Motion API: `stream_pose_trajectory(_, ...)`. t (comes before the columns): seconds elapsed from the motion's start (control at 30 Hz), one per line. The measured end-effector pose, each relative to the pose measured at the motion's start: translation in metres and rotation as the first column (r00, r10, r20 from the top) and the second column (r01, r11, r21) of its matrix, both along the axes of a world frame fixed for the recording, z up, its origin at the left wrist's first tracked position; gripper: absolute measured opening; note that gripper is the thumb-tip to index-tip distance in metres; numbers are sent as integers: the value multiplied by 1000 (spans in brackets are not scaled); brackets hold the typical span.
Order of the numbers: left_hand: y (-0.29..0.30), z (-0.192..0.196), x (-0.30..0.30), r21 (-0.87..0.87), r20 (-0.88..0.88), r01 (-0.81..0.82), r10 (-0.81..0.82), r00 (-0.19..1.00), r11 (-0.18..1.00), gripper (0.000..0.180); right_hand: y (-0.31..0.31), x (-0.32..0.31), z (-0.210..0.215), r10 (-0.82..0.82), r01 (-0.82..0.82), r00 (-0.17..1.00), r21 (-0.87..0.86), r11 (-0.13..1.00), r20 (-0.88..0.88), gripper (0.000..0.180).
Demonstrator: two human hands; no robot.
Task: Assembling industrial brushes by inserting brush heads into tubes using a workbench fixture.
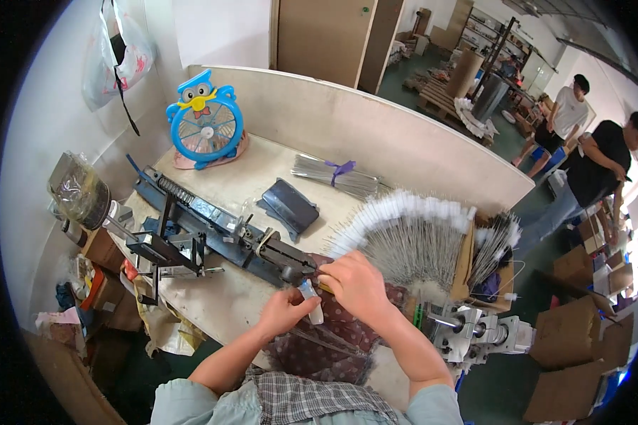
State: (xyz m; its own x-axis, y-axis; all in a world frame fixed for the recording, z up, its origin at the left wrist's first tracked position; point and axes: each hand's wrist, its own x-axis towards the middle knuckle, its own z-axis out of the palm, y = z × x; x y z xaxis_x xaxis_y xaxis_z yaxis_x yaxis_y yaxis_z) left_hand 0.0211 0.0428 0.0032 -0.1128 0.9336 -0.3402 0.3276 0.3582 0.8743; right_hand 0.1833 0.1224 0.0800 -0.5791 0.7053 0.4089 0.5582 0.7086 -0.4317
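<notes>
My left hand [287, 310] is closed, its thumb and fingers pinching a small white tube-like piece [316, 310] with a pale blue upper part. My right hand [356, 285] is beside it, fingers curled at the near end of a long dark metal bench fixture [276, 251]; what they grip, if anything, is hidden. Under both hands a brown dotted cloth [333, 354] hangs over the table's front edge. To the right fans out a large pile of thin wire-stemmed brushes [411, 241] with white tips.
A blue cartoon-shaped fan [207, 134], a wire bundle with a purple tie [337, 175] and a dark plastic cover [290, 207] occupy the table's back. Metal clamps [482, 329] jut out at right, near a carton [485, 290]. Two people [595, 163] are beyond the partition.
</notes>
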Motion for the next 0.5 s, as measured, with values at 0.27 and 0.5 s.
stream_pose_trajectory(0.27, 3, -3, 36, 18, 601, -239, 180, 779, 971, 20, -42, 49, -21, 28, -32, 997, -58, 998, -68, 15)
stream_pose_trajectory(0.5, 9, -14, 1, 106, -158, 153, -135, 978, 983, 30, -13, 16, -68, -43, 41, 999, -54, 998, -25, 24)
